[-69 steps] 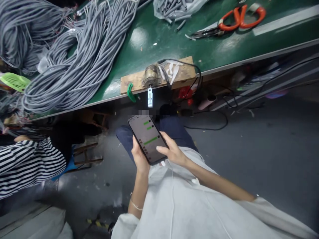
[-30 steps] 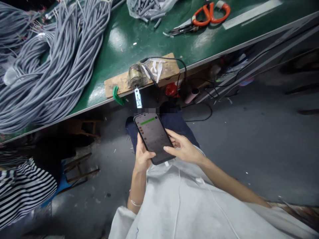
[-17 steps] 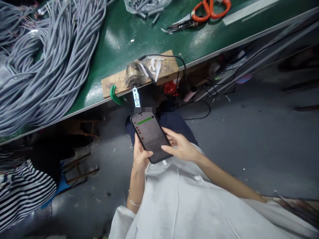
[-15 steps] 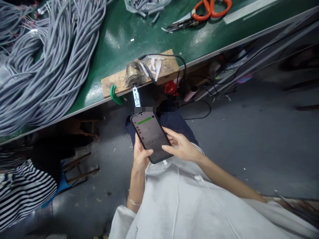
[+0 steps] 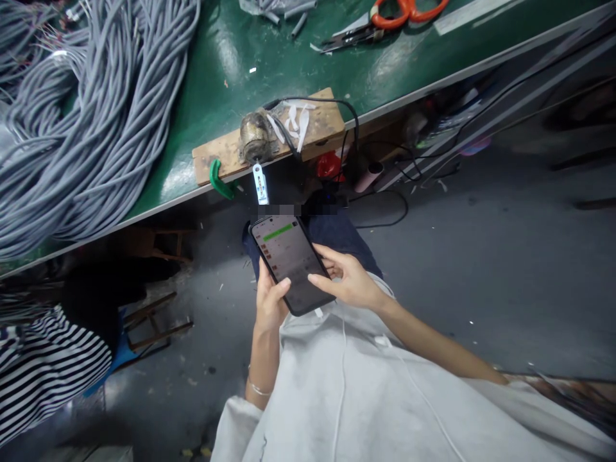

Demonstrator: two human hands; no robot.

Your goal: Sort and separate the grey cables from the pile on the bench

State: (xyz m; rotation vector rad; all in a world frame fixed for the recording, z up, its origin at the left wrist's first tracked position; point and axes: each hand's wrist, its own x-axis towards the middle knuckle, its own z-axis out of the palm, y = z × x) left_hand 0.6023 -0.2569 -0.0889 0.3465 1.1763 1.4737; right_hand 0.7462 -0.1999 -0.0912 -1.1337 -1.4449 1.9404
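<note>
A black smartphone [image 5: 293, 266] lies tilted between both my hands, above my lap. Its lit screen faces me, with a green bar near the top; the text is too blurred to read. My left hand [image 5: 270, 298] is wrapped round the phone's lower left edge, thumb over the screen. From the other side, my right hand [image 5: 349, 279] grips the right edge, its thumb reaching over the lower part of the screen. The fingers behind the phone are partly hidden.
Bundles of grey cable [image 5: 96, 122] cover the left of the green table [image 5: 216, 77]. At its edge, a small motor [image 5: 255, 138] sits on a wooden board [image 5: 219, 154] beside a green hook-shaped piece [image 5: 220, 179]. Orange-handled scissors [image 5: 356, 27] lie farther back. A person in stripes [image 5: 58, 366] is at left.
Both thumbs have shifted slightly over the phone's screen, the left one upward. The table and its contents appear a little higher in view. Both hands keep hold of the phone.
</note>
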